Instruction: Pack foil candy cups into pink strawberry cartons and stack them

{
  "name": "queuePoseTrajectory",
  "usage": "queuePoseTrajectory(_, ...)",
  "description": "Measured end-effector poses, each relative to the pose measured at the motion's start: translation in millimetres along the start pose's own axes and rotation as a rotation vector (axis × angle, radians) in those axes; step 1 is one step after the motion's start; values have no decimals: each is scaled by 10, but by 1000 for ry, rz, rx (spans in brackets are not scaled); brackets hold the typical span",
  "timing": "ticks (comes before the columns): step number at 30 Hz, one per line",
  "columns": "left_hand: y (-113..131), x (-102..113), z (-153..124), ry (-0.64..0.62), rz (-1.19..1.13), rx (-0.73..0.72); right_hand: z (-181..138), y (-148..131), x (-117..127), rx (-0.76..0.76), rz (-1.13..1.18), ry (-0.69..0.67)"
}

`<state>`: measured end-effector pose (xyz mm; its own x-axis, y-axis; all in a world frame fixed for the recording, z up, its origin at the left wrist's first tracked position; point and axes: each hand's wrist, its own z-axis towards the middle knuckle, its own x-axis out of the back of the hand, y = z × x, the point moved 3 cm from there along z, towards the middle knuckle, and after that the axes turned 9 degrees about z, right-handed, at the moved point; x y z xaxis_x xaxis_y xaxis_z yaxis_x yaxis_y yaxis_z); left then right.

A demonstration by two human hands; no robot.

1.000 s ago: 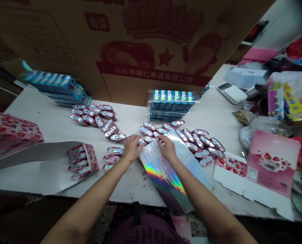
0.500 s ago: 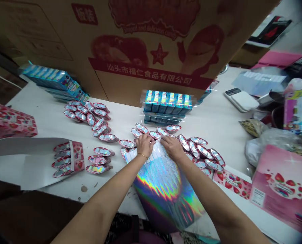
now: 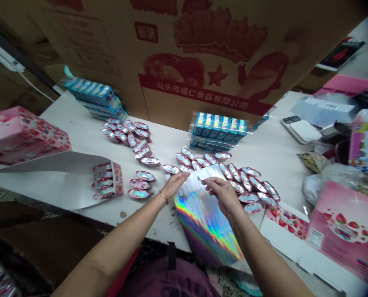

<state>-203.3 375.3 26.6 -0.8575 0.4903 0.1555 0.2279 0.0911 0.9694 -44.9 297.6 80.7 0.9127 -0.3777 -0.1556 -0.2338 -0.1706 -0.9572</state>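
A shiny holographic sheet [image 3: 207,222] lies slanted in front of me, its top end close to a cluster of small silver-topped pouches [image 3: 233,171]. At the sheet's upper left corner is my left hand [image 3: 175,185], its fingers pressed together at the edge. My right hand [image 3: 222,192] hovers over the upper right part, thumb and forefinger pinched. What sits between those fingertips is too small to make out. Rainbow bands and white streaks reflect off the sheet.
A big brown carton [image 3: 171,99] stands at the back, with blue packs [image 3: 218,132] before it. Left are more pouches [image 3: 131,132], a strawberry-print box [image 3: 32,134] and an open carton [image 3: 117,179] holding pouches. Right are a white scale [image 3: 303,130] and a flattened pink box [image 3: 345,227].
My hands have moved apart from the sheet's top edge; the right one has lifted and pinches now. The whole view has shifted, so objects appear further right.
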Motion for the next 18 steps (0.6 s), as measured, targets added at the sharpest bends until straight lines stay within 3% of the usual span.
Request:
queuePoseTrajectory(4,-264,354,-515,-42,-245,222,-236,378,-575,-182,189,-77)
queuePoseTrajectory(9,-603,906,-923,134,-270,300,-442,816,-1194,-238,274,-12)
queuePoseTrajectory(13,-763,1458,-1069,308,67,288,-431,1204,-1669,-149,204,132)
queuePoseTrajectory(18,-768,1901,-781,373,459,275,-244,1514,-2048,97,-107,284)
